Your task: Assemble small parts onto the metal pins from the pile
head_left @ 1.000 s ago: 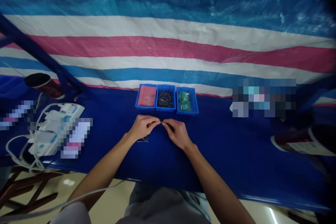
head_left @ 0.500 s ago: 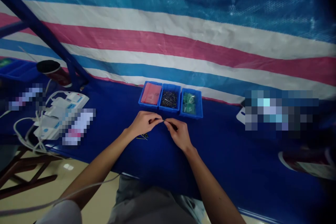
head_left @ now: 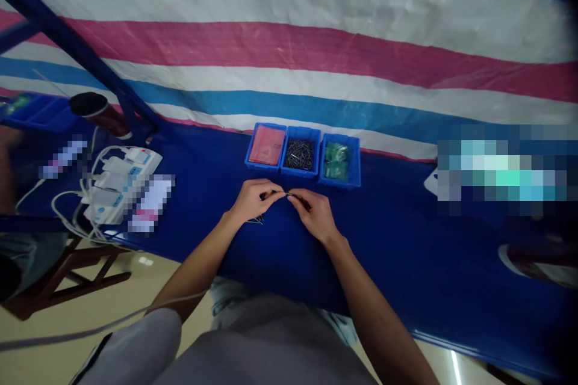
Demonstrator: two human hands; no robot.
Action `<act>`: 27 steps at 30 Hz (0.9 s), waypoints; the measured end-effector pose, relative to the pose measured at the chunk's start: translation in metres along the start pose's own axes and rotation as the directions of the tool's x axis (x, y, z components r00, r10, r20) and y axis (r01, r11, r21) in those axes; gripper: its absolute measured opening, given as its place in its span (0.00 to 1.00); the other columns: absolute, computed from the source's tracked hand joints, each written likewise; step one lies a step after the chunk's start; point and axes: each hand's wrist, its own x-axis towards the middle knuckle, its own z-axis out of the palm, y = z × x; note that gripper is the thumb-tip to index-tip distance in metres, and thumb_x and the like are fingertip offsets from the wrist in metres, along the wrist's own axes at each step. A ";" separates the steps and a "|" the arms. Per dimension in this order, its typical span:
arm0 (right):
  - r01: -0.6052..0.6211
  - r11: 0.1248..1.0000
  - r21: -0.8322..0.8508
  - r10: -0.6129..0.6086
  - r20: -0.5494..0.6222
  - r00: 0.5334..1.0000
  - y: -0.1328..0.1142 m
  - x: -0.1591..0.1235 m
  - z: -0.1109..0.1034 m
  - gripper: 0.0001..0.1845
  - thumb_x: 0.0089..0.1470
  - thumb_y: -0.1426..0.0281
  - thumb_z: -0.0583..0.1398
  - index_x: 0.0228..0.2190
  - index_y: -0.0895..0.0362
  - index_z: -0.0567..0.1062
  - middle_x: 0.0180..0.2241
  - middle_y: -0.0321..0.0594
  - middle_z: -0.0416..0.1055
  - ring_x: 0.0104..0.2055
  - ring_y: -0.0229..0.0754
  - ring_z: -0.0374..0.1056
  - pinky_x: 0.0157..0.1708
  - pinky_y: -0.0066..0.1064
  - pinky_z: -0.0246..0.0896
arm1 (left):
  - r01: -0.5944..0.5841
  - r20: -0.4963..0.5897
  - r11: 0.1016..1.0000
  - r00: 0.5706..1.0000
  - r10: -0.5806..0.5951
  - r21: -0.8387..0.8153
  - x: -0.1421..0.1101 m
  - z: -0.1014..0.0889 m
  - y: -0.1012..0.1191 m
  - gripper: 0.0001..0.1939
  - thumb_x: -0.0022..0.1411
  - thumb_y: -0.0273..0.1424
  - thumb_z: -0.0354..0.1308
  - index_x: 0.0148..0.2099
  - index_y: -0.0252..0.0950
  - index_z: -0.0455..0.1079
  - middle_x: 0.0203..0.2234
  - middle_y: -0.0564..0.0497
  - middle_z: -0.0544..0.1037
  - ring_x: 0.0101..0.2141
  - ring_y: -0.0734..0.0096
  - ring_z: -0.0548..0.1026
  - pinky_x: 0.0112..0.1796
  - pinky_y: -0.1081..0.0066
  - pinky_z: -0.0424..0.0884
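Note:
My left hand is closed, its thumb and fingertips pinching one end of a thin screw. At the screw's other end, my right hand is closed in a pinch too, so the fingertips of both hands nearly meet. Several loose screws lie on the table below my left hand, which partly hides them. Just beyond my hands stands a blue bin of dark and brass-coloured screws. On its left, another blue bin holds pink plastic bags; on its right, a third bin holds small green packets.
A white power strip with plugs and tangled cables lies on the left of the blue table. Behind it stands a dark red cup. Another dark red container is at the right. A striped tarp hangs behind.
The view has shifted, so the bins and table sit higher and further right in the picture. Both hands keep their pinch, and more of the screw shows between the fingertips.

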 end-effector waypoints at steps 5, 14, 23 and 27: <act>0.027 1.000 -0.005 -0.027 0.020 0.999 -0.002 0.000 -0.001 0.11 0.64 0.65 0.56 0.41 0.53 0.78 0.37 0.40 0.78 0.36 0.43 0.74 0.39 0.33 0.67 | -0.036 0.017 0.999 0.999 0.035 0.010 0.000 0.000 -0.001 0.12 0.65 0.39 0.59 0.37 0.36 0.78 0.19 0.54 0.69 0.22 0.76 0.66 0.29 0.73 0.64; 0.033 0.995 -0.093 -0.025 0.081 0.996 -0.004 0.001 -0.003 0.16 0.67 0.62 0.51 0.35 0.54 0.76 0.29 0.39 0.74 0.31 0.41 0.71 0.33 0.29 0.62 | -0.036 0.024 0.999 0.999 0.036 -0.002 0.002 -0.004 0.002 0.13 0.65 0.39 0.59 0.36 0.35 0.78 0.23 0.51 0.75 0.24 0.74 0.68 0.30 0.72 0.65; 0.039 0.998 -0.058 -0.038 0.029 0.999 -0.003 0.000 -0.002 0.11 0.65 0.63 0.56 0.40 0.53 0.76 0.36 0.39 0.75 0.33 0.41 0.71 0.34 0.30 0.63 | -0.039 0.025 0.999 0.999 0.039 -0.021 0.002 -0.003 0.002 0.11 0.64 0.37 0.61 0.36 0.35 0.78 0.23 0.51 0.75 0.24 0.75 0.68 0.30 0.72 0.65; 0.057 0.996 -0.068 -0.055 0.030 0.998 -0.004 0.000 -0.002 0.13 0.66 0.63 0.53 0.38 0.54 0.76 0.35 0.40 0.75 0.35 0.42 0.71 0.36 0.31 0.63 | -0.036 0.026 0.999 0.999 0.036 -0.021 0.001 -0.003 0.002 0.10 0.64 0.36 0.61 0.36 0.35 0.78 0.25 0.50 0.76 0.25 0.74 0.70 0.30 0.72 0.66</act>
